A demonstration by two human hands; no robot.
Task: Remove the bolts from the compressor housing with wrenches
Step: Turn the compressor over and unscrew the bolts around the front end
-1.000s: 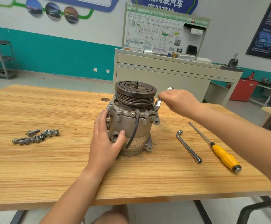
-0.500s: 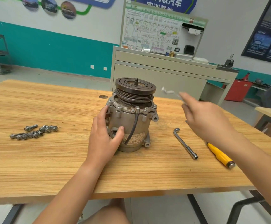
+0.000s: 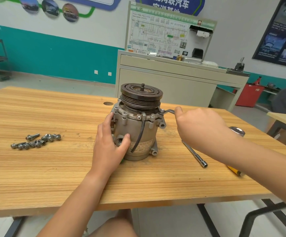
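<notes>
Compressor housing (image 3: 135, 134) stands upright mid-surface (image 3: 53, 177), pulley (image 3: 141, 94) on top. The left hand (image 3: 108, 144) presses against its side, fingers straight. The right hand (image 3: 200, 127) is curled round a wrench (image 3: 168, 111) seated at the top flange. Loose bolts (image 3: 36, 141) lie well left.

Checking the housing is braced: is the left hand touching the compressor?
Touching. Head view: left hand lies against the compressor side, thumb pressed on its front.

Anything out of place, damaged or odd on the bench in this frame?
Nothing serious. The compressor stands upright, the left hand steadying it and the right hand holding a wrench at its upper rim. Only the black cable hangs loose down the housing, its lower end free. Removed bolts lie clustered on the table.
</notes>
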